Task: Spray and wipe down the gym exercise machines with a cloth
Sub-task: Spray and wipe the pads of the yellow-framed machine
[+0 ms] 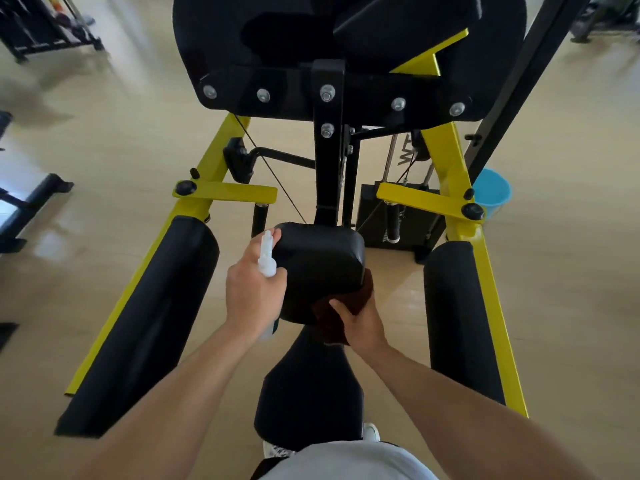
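Our left hand (254, 289) gripped the spray bottle (267, 259) beside the black pad (320, 258), and our right hand (360, 320) pressed the brown cloth (349, 299) on its near edge. We judged the spray could miss onto the floor (104, 133), because the nozzle pointed past the pad.

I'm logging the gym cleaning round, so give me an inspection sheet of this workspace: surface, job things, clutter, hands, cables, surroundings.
Surface: small black pad on the yellow-framed machine; wetness cannot be told.
Job's things: white spray bottle beside the pad's left edge; dark brown cloth against its near right corner.
Clutter: blue bucket on the floor behind the frame's right side.
Grippers: left hand grips the bottle; right hand holds the cloth to the pad.
Cables: thin machine cable runs diagonally down towards the pad; others hang by the weight stack.
Surroundings: glossy pale floor; other dark equipment at the edges.
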Demonstrator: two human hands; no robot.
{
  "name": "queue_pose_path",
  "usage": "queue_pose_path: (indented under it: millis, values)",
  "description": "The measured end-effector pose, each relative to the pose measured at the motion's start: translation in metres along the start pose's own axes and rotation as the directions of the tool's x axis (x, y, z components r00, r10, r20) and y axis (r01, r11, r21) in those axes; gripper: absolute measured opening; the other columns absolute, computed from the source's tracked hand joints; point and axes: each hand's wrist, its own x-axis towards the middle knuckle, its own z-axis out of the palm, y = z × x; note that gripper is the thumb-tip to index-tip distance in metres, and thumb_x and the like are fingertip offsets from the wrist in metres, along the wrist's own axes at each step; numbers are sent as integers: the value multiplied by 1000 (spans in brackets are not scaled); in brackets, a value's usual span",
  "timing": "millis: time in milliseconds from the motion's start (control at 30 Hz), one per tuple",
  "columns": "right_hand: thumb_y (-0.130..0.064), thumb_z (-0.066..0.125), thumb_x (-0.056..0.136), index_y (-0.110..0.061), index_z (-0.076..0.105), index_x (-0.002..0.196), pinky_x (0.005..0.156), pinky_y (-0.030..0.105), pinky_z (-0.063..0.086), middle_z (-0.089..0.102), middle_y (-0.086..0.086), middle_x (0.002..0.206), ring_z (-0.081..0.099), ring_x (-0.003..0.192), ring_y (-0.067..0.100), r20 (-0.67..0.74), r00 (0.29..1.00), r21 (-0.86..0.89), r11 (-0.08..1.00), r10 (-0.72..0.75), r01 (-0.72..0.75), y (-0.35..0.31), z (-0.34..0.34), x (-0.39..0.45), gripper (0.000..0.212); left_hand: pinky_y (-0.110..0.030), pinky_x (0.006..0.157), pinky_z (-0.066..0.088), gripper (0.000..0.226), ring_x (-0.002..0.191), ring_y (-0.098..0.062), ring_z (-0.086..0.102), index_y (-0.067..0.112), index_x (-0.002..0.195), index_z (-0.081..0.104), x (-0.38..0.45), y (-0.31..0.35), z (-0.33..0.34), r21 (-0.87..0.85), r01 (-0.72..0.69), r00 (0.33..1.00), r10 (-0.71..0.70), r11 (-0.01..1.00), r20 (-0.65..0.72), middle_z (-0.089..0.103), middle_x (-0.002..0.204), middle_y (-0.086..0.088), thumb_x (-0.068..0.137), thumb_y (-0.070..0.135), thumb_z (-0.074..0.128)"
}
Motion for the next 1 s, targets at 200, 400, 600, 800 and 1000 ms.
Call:
queue_pose_path:
  millis: [200,400,600,800,1000]
  values:
    - [-47,51,104,-45,41,138,102,30,42,63,-15,123,56,127,15,-267,964,176,983,6,43,-33,11,-31,35,-21,104,48,65,120,-5,62,27,141,53,0,-11,-3,-122,67,997,-62,990,49,61,138,21,84,-3,64]
    - [-27,65,94,-35,48,148,127,48,18,32,-31,160,28,155,20,-43,679,-468,615,-733,635,-74,-5,-6,58,-30,105,52,72,117,4,64,42,132,57,-43,-45,-8,-338,330,943,-323,881,78,66,116,38,84,-12,57]
    - [-47,66,88,-19,23,165,127,62,4,12,8,173,10,159,38,812,426,-578,-454,-398,678,-124,-7,21,92,-33,98,54,74,106,6,68,54,118,55,-85,-76,-6,-352,450,877,-480,821,1,72,111,31,83,-11,54]
    - [-37,24,106,-6,4,165,117,64,-26,-9,22,171,-12,157,45,953,283,-19,-909,110,416,-122,31,30,69,-38,98,54,77,104,2,69,57,117,54,-114,-80,-5,-378,493,830,-554,784,-66,72,106,31,79,-10,55]
    - [-38,26,108,-11,31,161,124,64,-9,20,18,170,8,158,43,875,259,306,-882,408,358,-46,80,37,59,-35,98,54,74,103,-3,71,48,120,57,-130,-77,-9,-415,482,825,-559,772,-82,74,103,27,80,-14,56]
